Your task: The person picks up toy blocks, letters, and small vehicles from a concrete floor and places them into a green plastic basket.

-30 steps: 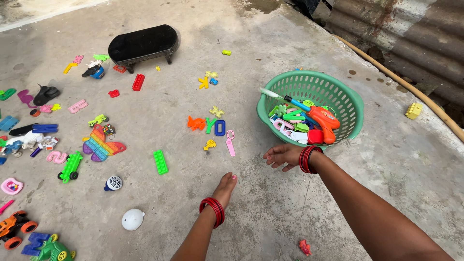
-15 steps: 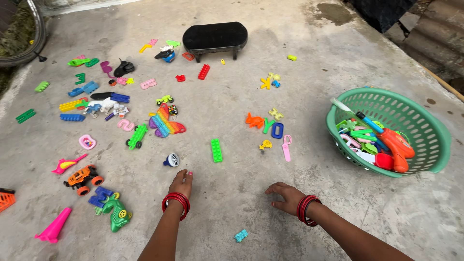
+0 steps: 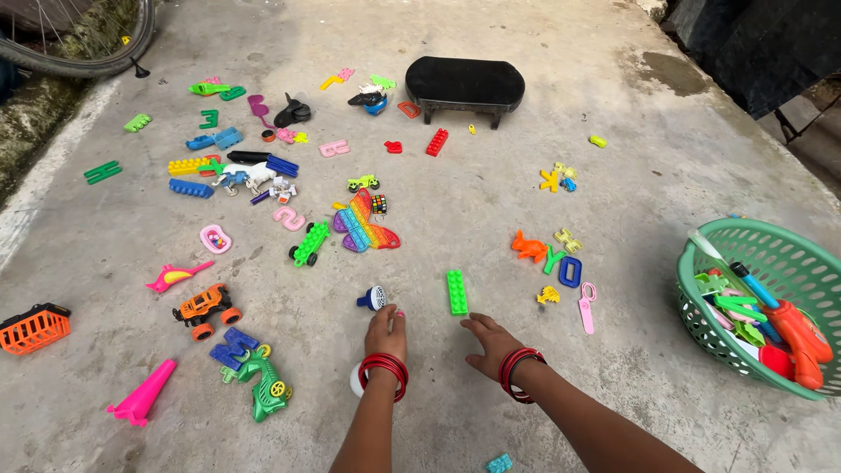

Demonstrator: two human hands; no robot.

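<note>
Head view: left hand [image 3: 385, 334] open, empty, fingertips near the blue-white toy [image 3: 372, 299]. Right hand [image 3: 491, 342] spread, empty, just below the green brick [image 3: 456, 292] on the concrete floor [image 3: 613, 175]. A clean grab probably means pinching the brick's long sides. Basket [image 3: 692, 289] far right.

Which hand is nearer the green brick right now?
Right. The right hand has its fingers just below the near end of the green brick, not touching it. The left hand lies farther left, beside the small blue-and-white toy.
</note>
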